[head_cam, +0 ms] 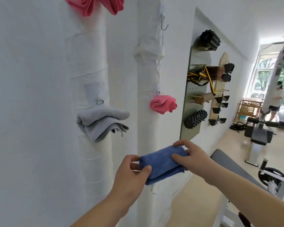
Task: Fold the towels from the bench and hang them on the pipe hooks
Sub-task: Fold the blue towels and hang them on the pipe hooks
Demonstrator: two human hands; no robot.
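Head view: 2 hands, 1 towel btwn them. The blue towel (164, 163), folded into a thick flat pad, is held in the air low centre, just in front of the R pipe (147, 71). L hand (129, 174) pinches its left end, thumb on the top face, fingers curled under. R hand (192, 158) grips the right end, thumb laid on top, fingers wrapped over the far edge. Both hands closed on the cloth.

2 white wrapped pipes run up the wall, L pipe (90, 63) near, R pipe further right. Towels already up: 1 grey towel (102, 122) folded and hanging mid L pipe under a metal ring (100, 101); 1 pink towel (163, 104) bunched mid R pipe under a small clip (158, 92). Pink cloth (92, 4) also at the top of L pipe, cropped by the frame, can't tell if 1 towel or 2.

An upper hook (163, 23) sits high on R pipe; tip of a lower hook (153, 190) pokes out just below the blue towel.

Far right: pegboard (195, 89) w/ black rollers and yellow straps, wooden board (218, 89) w/ black holds, grey bench pad (228, 163) near R forearm, 1 person (277, 99) far by the window.
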